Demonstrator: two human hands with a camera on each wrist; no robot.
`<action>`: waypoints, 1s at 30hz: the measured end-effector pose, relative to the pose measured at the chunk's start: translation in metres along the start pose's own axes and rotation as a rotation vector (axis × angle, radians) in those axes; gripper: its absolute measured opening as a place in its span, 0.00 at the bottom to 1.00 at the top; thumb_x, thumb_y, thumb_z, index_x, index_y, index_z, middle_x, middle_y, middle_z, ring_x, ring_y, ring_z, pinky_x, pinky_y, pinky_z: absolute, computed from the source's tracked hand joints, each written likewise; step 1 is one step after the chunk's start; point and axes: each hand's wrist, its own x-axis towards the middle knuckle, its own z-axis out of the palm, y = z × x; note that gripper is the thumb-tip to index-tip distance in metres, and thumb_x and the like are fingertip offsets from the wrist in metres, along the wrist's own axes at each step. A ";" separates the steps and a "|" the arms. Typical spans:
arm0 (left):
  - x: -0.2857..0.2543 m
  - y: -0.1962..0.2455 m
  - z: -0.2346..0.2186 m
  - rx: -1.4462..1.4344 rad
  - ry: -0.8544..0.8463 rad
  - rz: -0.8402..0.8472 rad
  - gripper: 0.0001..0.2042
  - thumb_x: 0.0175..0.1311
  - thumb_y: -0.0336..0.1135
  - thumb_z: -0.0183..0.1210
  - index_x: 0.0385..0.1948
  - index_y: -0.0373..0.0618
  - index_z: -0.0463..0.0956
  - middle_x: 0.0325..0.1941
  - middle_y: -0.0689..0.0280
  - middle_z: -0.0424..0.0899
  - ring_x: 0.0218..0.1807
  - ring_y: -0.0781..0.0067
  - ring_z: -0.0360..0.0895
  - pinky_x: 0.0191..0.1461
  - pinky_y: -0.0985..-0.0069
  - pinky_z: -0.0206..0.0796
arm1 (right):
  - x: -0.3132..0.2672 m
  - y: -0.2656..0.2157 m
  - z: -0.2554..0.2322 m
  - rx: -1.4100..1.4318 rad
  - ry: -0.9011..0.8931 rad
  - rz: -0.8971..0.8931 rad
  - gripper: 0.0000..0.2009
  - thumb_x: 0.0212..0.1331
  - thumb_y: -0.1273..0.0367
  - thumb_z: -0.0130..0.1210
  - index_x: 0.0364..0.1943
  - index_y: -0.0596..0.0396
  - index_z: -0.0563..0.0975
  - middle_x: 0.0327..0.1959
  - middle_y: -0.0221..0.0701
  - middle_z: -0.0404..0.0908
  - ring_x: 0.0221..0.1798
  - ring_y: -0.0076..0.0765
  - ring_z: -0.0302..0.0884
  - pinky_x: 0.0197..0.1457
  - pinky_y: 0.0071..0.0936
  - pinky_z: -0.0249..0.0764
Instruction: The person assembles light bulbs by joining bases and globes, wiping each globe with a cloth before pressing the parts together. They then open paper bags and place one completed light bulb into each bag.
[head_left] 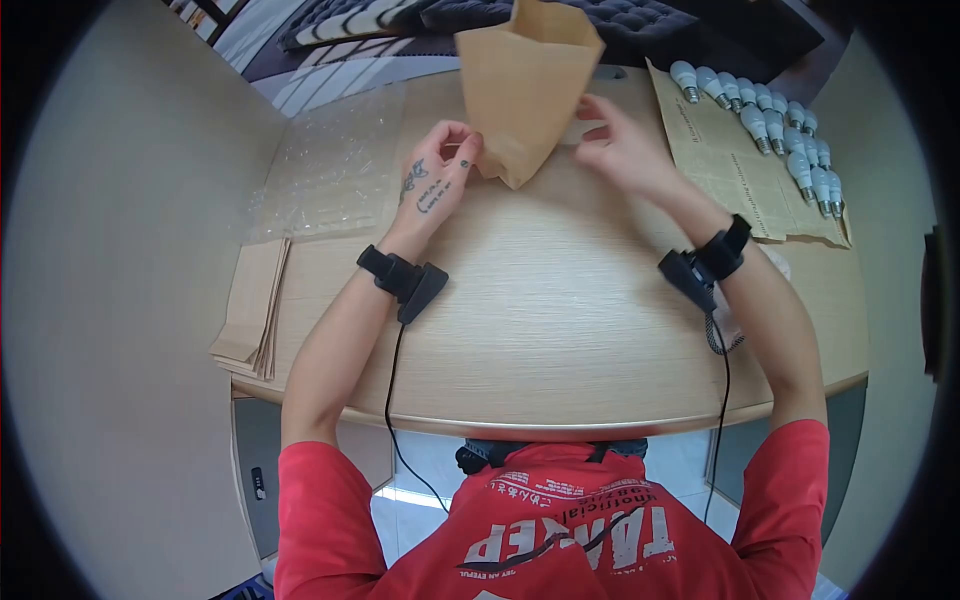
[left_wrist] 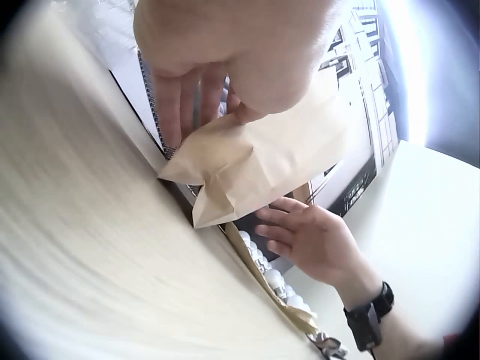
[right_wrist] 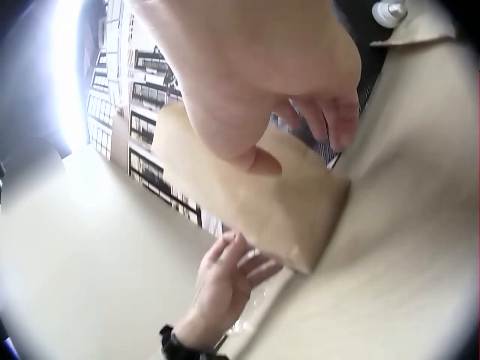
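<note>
We see the left hand (head_left: pixel 437 178) at the lower left side of the kraft paper bag (head_left: pixel 530 95), its thumb by the near face and its fingers by the edge; we cannot tell whether it pinches the paper. The right hand (head_left: pixel 627 150) is spread at the opposite side, fingers lightly bent and thumb apart, near the paper. Between them the bag holds its mouth upward, wide and boxy above, with angular creases at its base, over the far part of the surface (head_left: pixel 560 330), which has a fine, pale wood grain.

Further left we find crinkled, glossy clear plastic (head_left: pixel 335 155) and, nearer the person, a stack of flat folded paper bags (head_left: pixel 250 310). To the right, a printed brown paper sheet (head_left: pixel 705 160) carries rows of light bulbs (head_left: pixel 774 130) with rounded white domes and metal screw bases. Beyond the far edge we see a dark, tufted cushion (head_left: pixel 635 30).
</note>
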 end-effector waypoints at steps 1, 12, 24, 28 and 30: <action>0.000 0.001 0.002 -0.032 -0.029 -0.016 0.11 0.69 0.34 0.57 0.45 0.37 0.73 0.42 0.63 0.82 0.46 0.74 0.80 0.49 0.74 0.77 | 0.002 -0.008 0.010 0.027 -0.035 -0.072 0.37 0.50 0.60 0.64 0.65 0.61 0.65 0.59 0.44 0.73 0.54 0.41 0.77 0.57 0.36 0.74; 0.003 0.005 0.011 0.358 -0.127 -0.111 0.18 0.59 0.41 0.66 0.44 0.39 0.75 0.39 0.62 0.84 0.41 0.72 0.80 0.44 0.77 0.71 | 0.015 -0.002 0.041 0.185 -0.092 0.062 0.39 0.56 0.61 0.65 0.68 0.63 0.58 0.63 0.47 0.70 0.57 0.47 0.78 0.56 0.34 0.76; 0.011 -0.010 0.020 -0.176 0.016 0.109 0.40 0.52 0.33 0.61 0.69 0.43 0.51 0.71 0.51 0.59 0.72 0.59 0.60 0.70 0.65 0.60 | 0.016 0.007 0.064 0.278 0.039 -0.164 0.44 0.51 0.71 0.63 0.72 0.62 0.50 0.68 0.46 0.63 0.69 0.45 0.64 0.69 0.35 0.64; 0.017 -0.009 0.014 -0.136 -0.179 0.044 0.49 0.52 0.33 0.59 0.74 0.40 0.34 0.74 0.44 0.52 0.77 0.52 0.51 0.71 0.66 0.58 | 0.020 -0.007 0.061 0.338 -0.183 -0.057 0.49 0.46 0.73 0.59 0.74 0.63 0.44 0.73 0.53 0.54 0.77 0.50 0.51 0.76 0.35 0.54; 0.014 -0.009 0.016 -0.304 -0.112 0.017 0.49 0.52 0.32 0.58 0.74 0.40 0.34 0.75 0.45 0.51 0.77 0.51 0.50 0.73 0.65 0.55 | 0.025 0.003 0.065 0.324 -0.065 -0.046 0.49 0.46 0.74 0.59 0.74 0.64 0.43 0.73 0.54 0.54 0.76 0.50 0.52 0.76 0.34 0.53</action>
